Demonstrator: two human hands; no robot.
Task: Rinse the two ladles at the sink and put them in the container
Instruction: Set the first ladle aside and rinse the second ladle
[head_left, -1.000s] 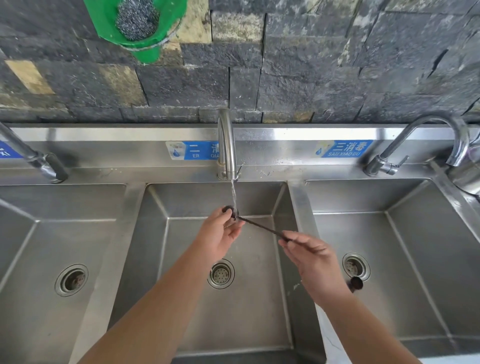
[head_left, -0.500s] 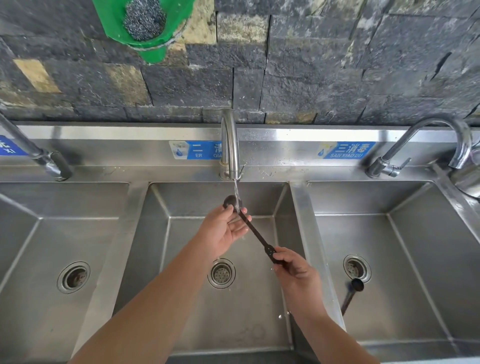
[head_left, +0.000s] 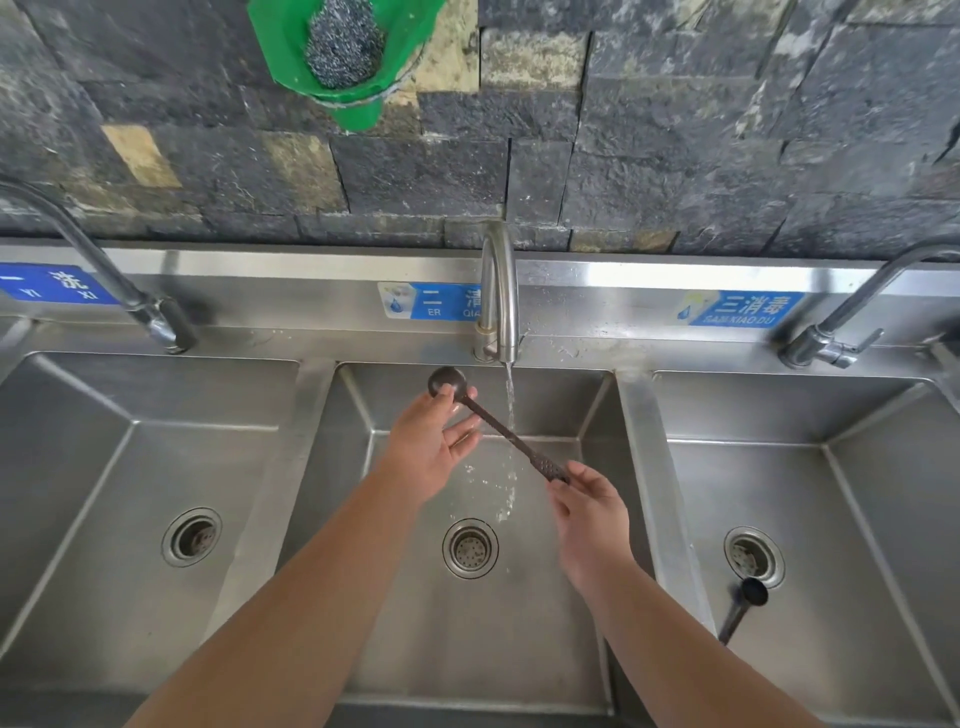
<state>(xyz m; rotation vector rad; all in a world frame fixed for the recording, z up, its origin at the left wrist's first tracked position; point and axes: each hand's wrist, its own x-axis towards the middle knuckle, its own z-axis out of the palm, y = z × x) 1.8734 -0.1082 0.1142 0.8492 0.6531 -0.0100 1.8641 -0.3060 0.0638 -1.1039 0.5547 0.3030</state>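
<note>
1. Plainly the rinsing step is in hand: the first dark, long-handled ladle (head_left: 498, 431) is held across the middle basin of the stainless steel three-basin sink (head_left: 636, 426), and the thin stream of water (head_left: 510, 405) from the curved steel middle tap (head_left: 500, 291) falls on its handle.
2. The right hand (head_left: 589, 506) pinches the handle's end between fingers and thumb; the left hand (head_left: 434, 447) lies open, fingers spread, fingertips touching the small round bowl.
3. The second dark ladle (head_left: 744, 610) lies in the right basin, bowl just beside the drain, apparently not yet rinsed.
4. Next, I judge, the bowl needs bringing under the stream (it sits left of it now), then a swap for the other ladle.
5. No container shows in view, so where the ladles end up cannot be told.
</note>
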